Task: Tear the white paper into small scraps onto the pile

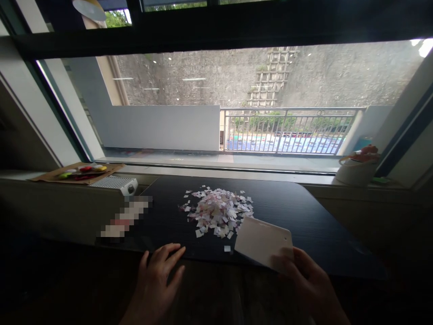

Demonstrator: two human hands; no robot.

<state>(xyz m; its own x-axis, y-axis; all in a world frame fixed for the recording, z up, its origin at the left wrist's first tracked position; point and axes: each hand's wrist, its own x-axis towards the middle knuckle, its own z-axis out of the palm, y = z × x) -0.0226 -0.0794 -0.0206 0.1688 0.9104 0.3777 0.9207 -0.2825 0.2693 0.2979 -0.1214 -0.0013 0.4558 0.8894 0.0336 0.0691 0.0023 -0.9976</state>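
A heap of small cut paper pieces [219, 210], mostly white with some pinkish ones, lies on the dark table [277, 203]. My right hand [307, 280] grips a flat white scraper-like card [264, 241] by its right end. The card has a small hole near one corner. It is tilted, its left edge close to the heap's near right side; whether it touches the table I cannot tell. One loose paper square [227, 248] lies just left of the card. At the table's near edge is my left hand [158, 275], fingers spread and holding nothing.
A pixelated strip [125, 220] covers something on the table's left. Beyond it stand a white heater-like unit [125, 185] and a brown board [81, 172] with coloured items. A pale container [357, 169] sits on the right sill. A large window [189, 131] rises behind the table.
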